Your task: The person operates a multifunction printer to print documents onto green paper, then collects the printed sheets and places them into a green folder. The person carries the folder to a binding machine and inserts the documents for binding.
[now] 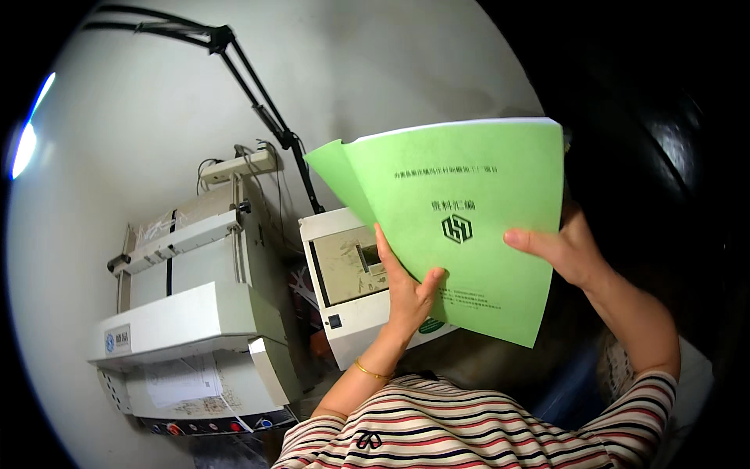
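Observation:
A thick stack of white pages in a light green paper cover [469, 187] is held up in front of me, tilted slightly. Dark print and a hexagonal emblem mark its front. At the left, a flap of the cover sticks out past the pages. My left hand [406, 293] grips the lower left side, thumb on the front. My right hand [566, 246] clasps the right edge, thumb pressed flat on the cover and the other fingers hidden behind it.
To the left stands a large white paper-cutting machine [183, 320] with a row of buttons. Beside it, partly behind the booklet, is a smaller white machine [344, 266] with a smudged panel. A black jointed lamp arm [254, 98] and a power strip [238, 166] are at the wall.

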`<state>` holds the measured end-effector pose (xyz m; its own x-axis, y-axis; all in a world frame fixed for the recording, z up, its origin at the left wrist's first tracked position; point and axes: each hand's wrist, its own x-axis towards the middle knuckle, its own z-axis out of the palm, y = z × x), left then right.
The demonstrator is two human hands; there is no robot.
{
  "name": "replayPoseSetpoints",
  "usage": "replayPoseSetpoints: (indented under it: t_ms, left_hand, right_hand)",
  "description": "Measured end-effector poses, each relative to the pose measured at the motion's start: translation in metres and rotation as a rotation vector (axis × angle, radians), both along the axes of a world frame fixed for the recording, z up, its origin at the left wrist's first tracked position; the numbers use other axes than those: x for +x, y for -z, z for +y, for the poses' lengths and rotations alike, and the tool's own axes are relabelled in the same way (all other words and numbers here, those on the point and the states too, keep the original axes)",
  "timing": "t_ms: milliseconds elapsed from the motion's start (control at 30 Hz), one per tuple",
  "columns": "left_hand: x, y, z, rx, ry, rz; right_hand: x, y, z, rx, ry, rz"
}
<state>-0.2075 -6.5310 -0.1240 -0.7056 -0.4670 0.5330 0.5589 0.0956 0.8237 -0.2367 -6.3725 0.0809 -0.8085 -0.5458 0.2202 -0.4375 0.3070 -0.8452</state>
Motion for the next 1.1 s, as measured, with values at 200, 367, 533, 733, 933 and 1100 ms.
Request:
replayPoseSetpoints:
  t_ms: [200,367,533,733,933,1100]
  left_hand:
    - [0.012,0.02,-0.058,0.135,0.277,0.001]
    - [0.031,0.013,-0.077,0.04,0.388,-0.066]
    - [0.036,0.019,-0.082,-0.087,0.322,-0.276]
    - [0.036,0.054,-0.084,-0.122,0.235,-0.397]
    - [0.035,0.048,-0.068,-0.236,0.201,-0.433]
    - [0.034,0.052,-0.075,-0.201,0.32,-0.6]
  right_hand:
    - [-0.002,0.024,0.006,0.081,-0.171,-0.002]
    - [-0.033,0.092,0.027,0.141,-0.241,-0.052]
    - [-0.064,0.153,0.032,0.069,-0.249,-0.161]
    - [-0.098,0.231,0.026,0.058,-0.208,-0.225]
    - [-0.106,0.236,0.033,-0.047,-0.244,-0.402]
    - [-0.095,0.228,0.03,-0.095,-0.249,-0.416]
